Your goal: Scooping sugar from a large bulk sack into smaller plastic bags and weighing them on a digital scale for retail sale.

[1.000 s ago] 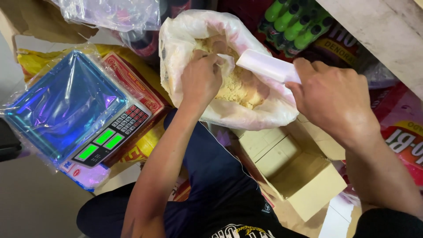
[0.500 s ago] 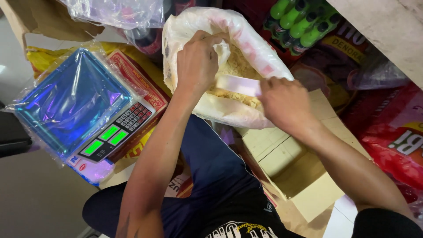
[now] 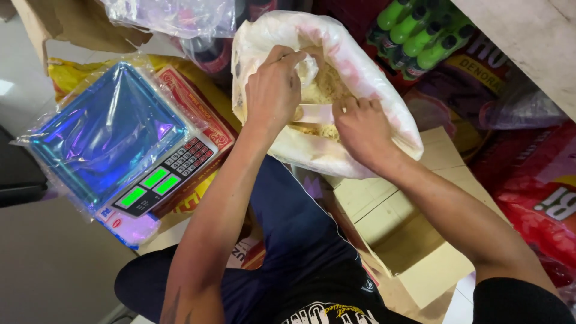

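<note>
Left hand [image 3: 273,90] grips small clear bag at mouth of big white sack [image 3: 384,102], right hand [image 3: 360,129] closed on pale scoop [image 3: 315,113] in yellowish grain; keep bag mouth open, directly beneath scoop.

- Digital scale [image 3: 120,144] w/ blue pan, wrapped in clear plastic, left of us.
- Green bottles [image 3: 420,36], shrink-wrapped, top right.
- Open cardboard box [image 3: 402,222] by our knee.
- Red sacks [image 3: 534,192] at right, maybe rice.
</note>
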